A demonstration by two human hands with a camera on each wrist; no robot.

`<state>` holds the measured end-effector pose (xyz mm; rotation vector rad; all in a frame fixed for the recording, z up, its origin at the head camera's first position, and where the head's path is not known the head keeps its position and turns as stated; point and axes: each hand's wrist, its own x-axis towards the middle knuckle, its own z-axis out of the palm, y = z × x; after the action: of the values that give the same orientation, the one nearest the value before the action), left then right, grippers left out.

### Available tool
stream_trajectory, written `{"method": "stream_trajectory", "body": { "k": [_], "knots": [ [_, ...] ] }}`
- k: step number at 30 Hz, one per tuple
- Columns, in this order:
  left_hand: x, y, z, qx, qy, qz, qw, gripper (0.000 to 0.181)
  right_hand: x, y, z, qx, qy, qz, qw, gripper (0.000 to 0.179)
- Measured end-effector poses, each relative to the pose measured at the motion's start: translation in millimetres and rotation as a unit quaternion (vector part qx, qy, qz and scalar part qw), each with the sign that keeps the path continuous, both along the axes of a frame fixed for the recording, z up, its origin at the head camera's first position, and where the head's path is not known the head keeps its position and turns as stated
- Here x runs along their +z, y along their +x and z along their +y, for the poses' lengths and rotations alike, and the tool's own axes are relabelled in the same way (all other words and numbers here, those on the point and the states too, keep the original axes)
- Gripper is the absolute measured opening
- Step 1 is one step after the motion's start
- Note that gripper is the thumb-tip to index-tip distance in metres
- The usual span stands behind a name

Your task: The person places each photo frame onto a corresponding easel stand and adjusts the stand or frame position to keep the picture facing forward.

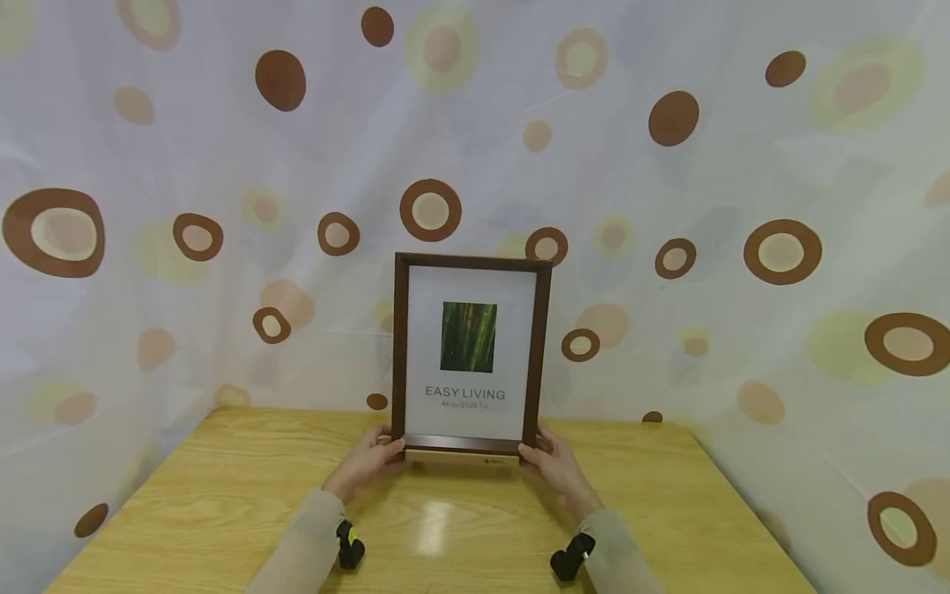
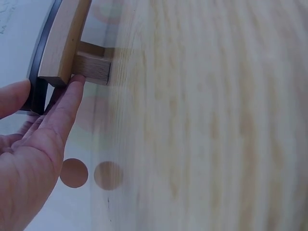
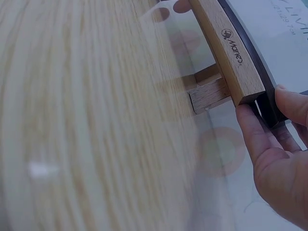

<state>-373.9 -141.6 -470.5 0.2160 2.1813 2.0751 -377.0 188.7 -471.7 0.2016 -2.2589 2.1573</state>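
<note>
A dark brown picture frame stands nearly upright at the far part of the table, its white sheet bearing a small green picture and the words "EASY LIVING". Just below its bottom edge runs a light wooden ledge of a low stand; in the right wrist view this ledge carries printed lettering. My left hand pinches the frame's lower left corner, thumb in front, with a finger touching the ledge end. At the lower right corner, my right hand pinches likewise. Most of the stand is hidden behind the frame.
The light wood table extends to both sides and towards me. Behind and beside it hangs a pale curtain with brown and yellow circles. A small black device sits at each wrist.
</note>
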Motion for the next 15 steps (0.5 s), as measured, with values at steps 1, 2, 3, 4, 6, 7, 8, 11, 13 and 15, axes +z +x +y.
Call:
{"method": "stream_trajectory", "body": {
  "k": [1, 2, 3, 4, 6, 7, 8, 11, 13, 15],
  "knots": [
    [0.6, 0.3, -0.4, 0.001, 0.003, 0.0, 1.0, 0.037, 0.1, -0.4, -0.4, 0.002, 0.001, 0.003, 1.0, 0.054],
    [0.9, 0.3, -0.8, 0.0, 0.004, 0.0, 1.0, 0.037, 0.5, -0.7, -0.9, 0.002, 0.001, 0.004, 1.0, 0.054],
    [1.4, 0.4, -1.4, -0.001, 0.001, 0.003, 1.0, 0.037, 0.6, -1.1, -1.1, 0.002, 0.001, 0.004, 1.0, 0.054],
    [2.0, 0.4, -1.7, -0.001, 0.001, 0.004, 1.0, 0.037, 0.8, -1.7, -1.3, 0.001, 0.0, 0.003, 1.0, 0.053],
    [2.8, 0.1, -2.5, -0.002, 0.0, 0.006, 1.0, 0.037, 0.6, -2.7, -1.4, 0.004, 0.002, 0.004, 1.0, 0.053],
    [3.4, 0.1, -2.7, -0.001, -0.001, 0.007, 1.0, 0.037, 0.6, -3.0, -1.0, 0.006, 0.003, 0.005, 1.0, 0.054],
    [3.8, -0.4, -2.5, -0.003, -0.002, 0.008, 1.0, 0.037, 1.2, -3.2, -0.5, 0.007, 0.001, 0.003, 1.0, 0.054],
    [5.2, -0.4, -1.7, 0.001, -0.023, 0.013, 0.9997, 0.037, 1.4, -3.6, 1.4, 0.009, 0.011, 0.006, 0.9999, 0.053],
    [5.0, -0.7, -1.2, 0.011, -0.044, 0.018, 0.9988, 0.037, 2.4, -2.2, 2.6, 0.009, 0.024, 0.005, 0.9996, 0.053],
    [6.0, 0.4, 0.0, 0.02, -0.067, 0.027, 0.9972, 0.039, 3.9, 0.2, 5.4, 0.012, 0.045, 0.007, 0.9989, 0.055]
  ]
}}
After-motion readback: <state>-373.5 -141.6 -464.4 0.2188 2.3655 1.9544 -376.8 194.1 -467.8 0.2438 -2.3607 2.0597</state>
